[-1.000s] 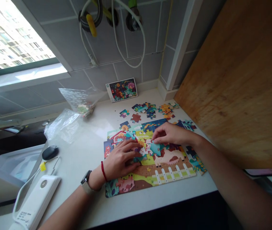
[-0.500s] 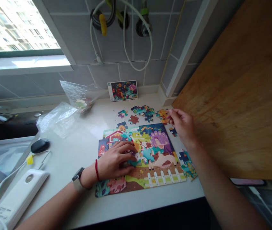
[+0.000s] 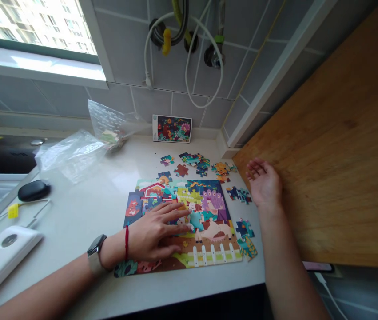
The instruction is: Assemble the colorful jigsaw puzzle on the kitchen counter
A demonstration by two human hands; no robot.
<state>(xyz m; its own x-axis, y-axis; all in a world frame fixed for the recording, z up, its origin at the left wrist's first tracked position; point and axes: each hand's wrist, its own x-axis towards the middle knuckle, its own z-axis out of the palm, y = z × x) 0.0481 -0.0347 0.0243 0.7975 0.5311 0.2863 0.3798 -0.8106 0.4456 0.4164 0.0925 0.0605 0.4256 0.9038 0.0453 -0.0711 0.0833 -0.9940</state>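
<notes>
A farm-animal jigsaw puzzle (image 3: 215, 238) lies largely assembled on the white counter. My left hand (image 3: 160, 229) rests palm down across its left half, fingers stretched and spread, covering some of the picture. Past the puzzle's right side, my right hand (image 3: 264, 184) is raised beside the wooden panel, palm turned up and fingers loosely bent, with nothing visible in it. Nearest to it are loose dark blue puzzle pieces (image 3: 239, 194) and orange pieces (image 3: 221, 170). More loose pieces, among them a brown piece (image 3: 181, 170), lie behind the puzzle; blue and yellow-dotted pieces (image 3: 247, 248) lie at its right edge.
A picture card (image 3: 173, 129) leans against the tiled wall. Clear plastic bags (image 3: 72, 155) lie at the back left. A black mouse-shaped object (image 3: 34, 190) and a white power bank (image 3: 9, 262) with a cable are at left. A wooden panel (image 3: 335, 155) bounds the right side.
My right hand has drawn back to the right from the orange pieces, its palm turning upward. My left hand stays on the puzzle, its fingers a little straighter. The camera view has shifted.
</notes>
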